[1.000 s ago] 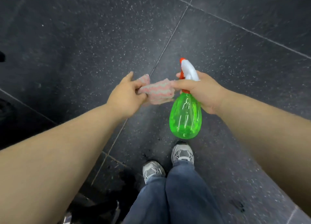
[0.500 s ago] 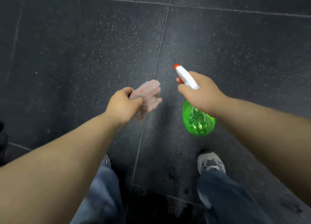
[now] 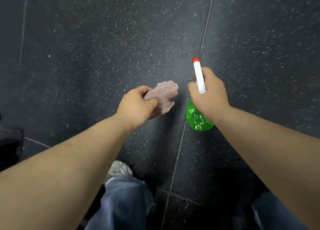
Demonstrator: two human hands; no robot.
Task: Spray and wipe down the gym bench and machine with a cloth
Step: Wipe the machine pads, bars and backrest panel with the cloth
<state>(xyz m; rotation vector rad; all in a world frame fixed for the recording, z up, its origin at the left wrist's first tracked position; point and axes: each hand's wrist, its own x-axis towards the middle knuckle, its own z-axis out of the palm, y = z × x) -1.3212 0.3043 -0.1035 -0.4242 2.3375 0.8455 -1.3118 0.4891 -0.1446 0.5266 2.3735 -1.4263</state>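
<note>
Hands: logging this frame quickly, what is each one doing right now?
Left hand: closed, grip on the fuzzy pink-and-grey striped cloth.
Right hand: closed around the neck of the green plastic spray bottle with the white, orange-tipped nozzle.

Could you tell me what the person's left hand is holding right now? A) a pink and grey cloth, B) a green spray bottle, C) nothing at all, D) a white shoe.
A: the left hand is closed on the bunched pink and grey cloth, while the right hand grips the green spray bottle.
</note>
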